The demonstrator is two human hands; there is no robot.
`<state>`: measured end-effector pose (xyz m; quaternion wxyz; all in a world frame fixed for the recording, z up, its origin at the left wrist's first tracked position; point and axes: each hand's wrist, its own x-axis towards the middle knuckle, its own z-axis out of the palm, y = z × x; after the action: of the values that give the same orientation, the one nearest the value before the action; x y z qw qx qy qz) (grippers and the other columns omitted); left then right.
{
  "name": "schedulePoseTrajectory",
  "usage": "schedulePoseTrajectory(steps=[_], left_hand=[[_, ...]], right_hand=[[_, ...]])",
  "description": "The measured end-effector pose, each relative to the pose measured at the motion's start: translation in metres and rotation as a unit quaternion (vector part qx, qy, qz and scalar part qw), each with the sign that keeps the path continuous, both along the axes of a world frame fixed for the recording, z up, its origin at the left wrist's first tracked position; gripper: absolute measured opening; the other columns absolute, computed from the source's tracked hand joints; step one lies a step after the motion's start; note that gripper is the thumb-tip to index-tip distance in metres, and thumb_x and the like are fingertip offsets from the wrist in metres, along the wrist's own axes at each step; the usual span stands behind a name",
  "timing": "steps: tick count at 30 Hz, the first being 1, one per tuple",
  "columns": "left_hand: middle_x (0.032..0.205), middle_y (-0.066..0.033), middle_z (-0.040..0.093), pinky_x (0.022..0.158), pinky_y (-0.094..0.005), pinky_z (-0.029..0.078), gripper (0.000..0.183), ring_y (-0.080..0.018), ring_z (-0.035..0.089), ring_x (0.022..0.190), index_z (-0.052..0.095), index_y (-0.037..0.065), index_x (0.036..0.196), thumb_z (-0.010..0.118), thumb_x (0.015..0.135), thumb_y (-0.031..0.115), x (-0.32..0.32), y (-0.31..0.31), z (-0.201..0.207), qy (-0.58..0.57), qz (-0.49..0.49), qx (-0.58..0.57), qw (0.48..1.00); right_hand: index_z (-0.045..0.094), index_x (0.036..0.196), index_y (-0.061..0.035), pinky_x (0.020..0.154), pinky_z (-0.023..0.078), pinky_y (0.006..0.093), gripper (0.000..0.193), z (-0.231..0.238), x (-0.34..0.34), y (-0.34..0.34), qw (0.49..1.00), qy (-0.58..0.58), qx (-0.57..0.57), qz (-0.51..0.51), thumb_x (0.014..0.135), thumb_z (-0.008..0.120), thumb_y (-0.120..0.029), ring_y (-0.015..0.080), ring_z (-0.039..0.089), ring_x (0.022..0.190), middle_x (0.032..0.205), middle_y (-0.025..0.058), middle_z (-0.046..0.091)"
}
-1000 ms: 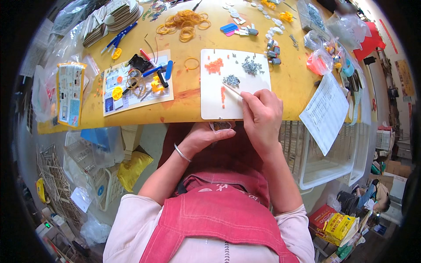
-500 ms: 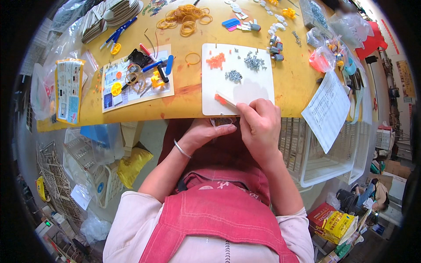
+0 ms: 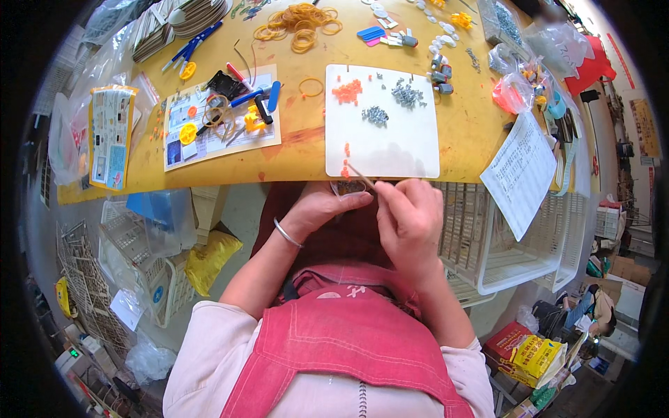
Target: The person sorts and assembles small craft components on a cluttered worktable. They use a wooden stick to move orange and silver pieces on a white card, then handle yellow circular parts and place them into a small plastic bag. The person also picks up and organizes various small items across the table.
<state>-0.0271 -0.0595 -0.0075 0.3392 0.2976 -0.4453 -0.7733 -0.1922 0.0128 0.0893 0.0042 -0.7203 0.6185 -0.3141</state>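
My right hand (image 3: 412, 221) is closed around a thin flat stick (image 3: 361, 175), its tip beside a short line of small orange pieces (image 3: 345, 166) at the near edge of a white board (image 3: 401, 153). Just below that edge, my left hand (image 3: 315, 210) grips a small clear container (image 3: 350, 187), perhaps a bag or a cup, with dark bits inside. Farther up the board lie an orange pile (image 3: 347, 91) and two heaps of small grey metal parts, one central (image 3: 375, 117) and one to the right (image 3: 407, 94).
Left of the board, a printed sheet (image 3: 268, 136) carries yellow wheels, wires and a black holder. Rubber bands (image 3: 300, 28) lie at the back. Small motors (image 3: 442, 75) stand right of the board. A paper sheet (image 3: 519, 177) overhangs the table edge above white crates (image 3: 519, 258).
The stick has swept toward the near edge and now lies lower. The orange cluster there has become a short line. My right hand has come down slightly toward my left hand.
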Motion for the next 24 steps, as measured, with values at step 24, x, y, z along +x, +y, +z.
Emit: schedulePoseTrajectory(steps=[24], left_hand=[[0.125, -0.0048, 0.07, 0.102, -0.0349, 0.052, 0.06, -0.0171, 0.065, 0.115, 0.064, 0.003, 0.134, 0.092, 0.081, 0.01, 0.014, -0.002, 0.009, -0.021, 0.012, 0.01, 1.0]], right_hand=[[0.074, 0.099, -0.0091, 0.074, 0.042, 0.0402, 0.019, -0.003, -0.005, -0.01, 0.997, 0.048, -0.02, 0.058, 0.081, 0.069, -0.007, 0.0243, 0.058, 0.08, 0.083, 0.0033, 0.057]])
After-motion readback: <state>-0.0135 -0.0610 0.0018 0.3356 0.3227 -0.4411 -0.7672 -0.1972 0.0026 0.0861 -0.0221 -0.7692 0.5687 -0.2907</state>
